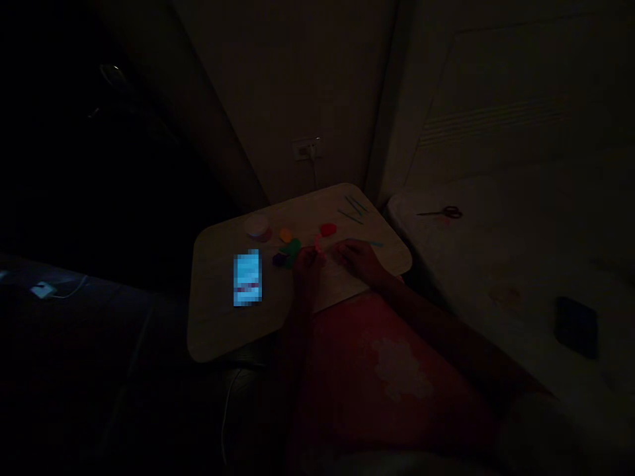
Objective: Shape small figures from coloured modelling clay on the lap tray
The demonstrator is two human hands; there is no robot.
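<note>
The light is very dim. Over the small table (223,330), my left hand (307,263) is closed with its fingertips on a small pinkish-red curved piece (318,244). My right hand (354,256) is close by on the right, fingers pinched together; whatever may be between them is too dark to make out. Just beyond the hands lies a red lump (328,229). Left of my left hand are green pieces (292,248), a dark purple lump (279,260) and an orange lump (285,235). A thin bluish stick (373,243) lies behind my right hand.
A lit phone (247,277) and a round pale tub (256,225) occupy the table's left side. Several thin sticks (353,209) lie at its far right. Scissors (446,212) and a dark flat object (576,327) rest on the pale surface to the right. A wall socket (307,149) holds a plugged-in cable.
</note>
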